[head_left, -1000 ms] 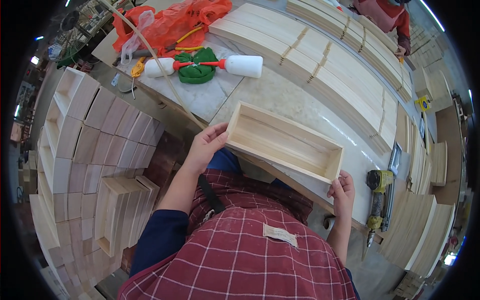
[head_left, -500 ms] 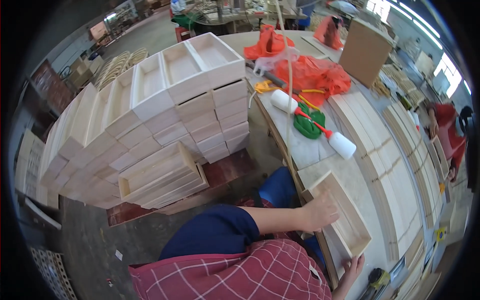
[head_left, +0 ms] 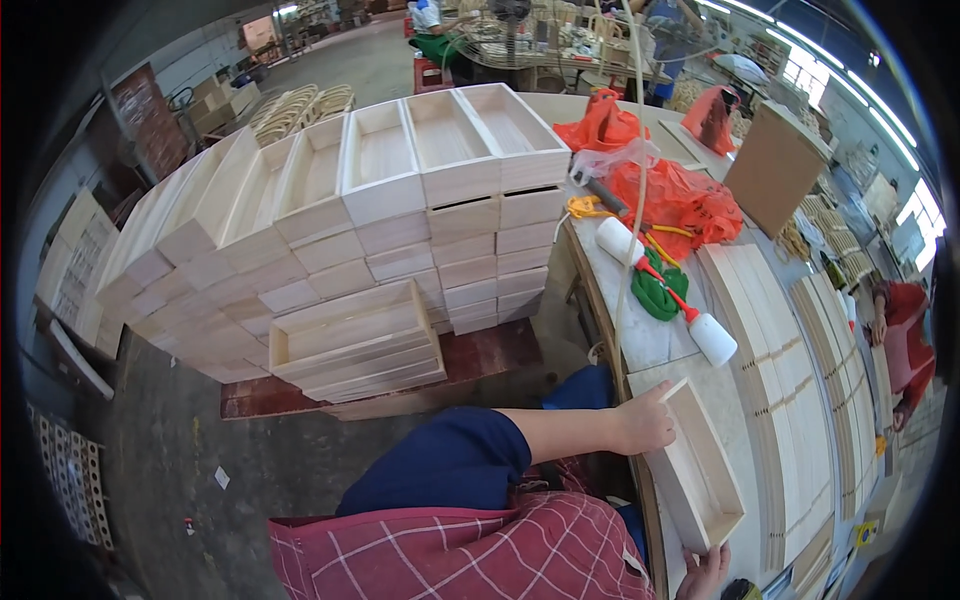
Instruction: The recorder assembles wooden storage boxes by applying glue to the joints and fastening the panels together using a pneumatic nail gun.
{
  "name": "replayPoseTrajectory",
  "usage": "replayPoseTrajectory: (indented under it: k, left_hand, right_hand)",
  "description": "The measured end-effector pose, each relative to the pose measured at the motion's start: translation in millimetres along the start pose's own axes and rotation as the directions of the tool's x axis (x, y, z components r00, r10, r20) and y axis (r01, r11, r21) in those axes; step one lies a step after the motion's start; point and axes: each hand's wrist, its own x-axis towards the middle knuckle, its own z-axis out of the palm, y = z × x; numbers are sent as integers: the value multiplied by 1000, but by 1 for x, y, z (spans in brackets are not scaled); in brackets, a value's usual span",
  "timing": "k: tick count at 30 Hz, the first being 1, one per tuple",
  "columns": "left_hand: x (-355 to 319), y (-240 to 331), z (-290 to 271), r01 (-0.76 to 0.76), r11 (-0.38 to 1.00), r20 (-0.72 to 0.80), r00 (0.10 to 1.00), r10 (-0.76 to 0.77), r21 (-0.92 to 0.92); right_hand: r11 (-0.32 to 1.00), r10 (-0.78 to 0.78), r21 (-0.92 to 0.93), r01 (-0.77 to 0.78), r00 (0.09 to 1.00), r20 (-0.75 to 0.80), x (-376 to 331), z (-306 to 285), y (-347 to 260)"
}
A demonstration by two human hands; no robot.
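Observation:
A shallow rectangular box of pale wood [head_left: 686,491] is at the edge of the workbench, its open side facing up. My left hand [head_left: 645,421] has its fingers closed around the box's far end, at the left corner. At the near end, my right hand [head_left: 706,572] holds the box's end wall between thumb and fingers. Two white glue bottles with red nozzles, the farther bottle [head_left: 619,241] and the nearer bottle [head_left: 712,340], lie on the bench beyond the box, beside a green cloth-like bundle [head_left: 656,294].
To my left rises a tall stack of wooden boxes [head_left: 390,190], with several boxes [head_left: 350,325] on a dark red platform [head_left: 490,350]. Rows of wooden strips [head_left: 790,400] line the bench. Red plastic bags [head_left: 680,200] and a cardboard sheet [head_left: 778,170] are farther off. Another person [head_left: 905,330] works at right.
My view has swung left, so the scene sits farther right and lower. My left hand has moved from over the box's side wall to its far end corner.

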Motion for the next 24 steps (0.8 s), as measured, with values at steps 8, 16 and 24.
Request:
replayPoseTrajectory:
  k: [8, 16, 24]
  left_hand:
    - [-40, -29, -159, 257, 957, -464, 869, -169, 132]
    - [-149, -75, -326, 835, 210, -742, 549, -385, 509]
    - [-250, -136, -390, 746, -533, -824, 39, -565, 400]
  right_hand:
    - [941, -328, 63, 332, 942, -69, 13, -25, -43]
    - [951, -256, 156, 266, 963, -81, 33, -20, -30]
    - [965, -221, 121, 233, 969, -105, 32, -21, -27]
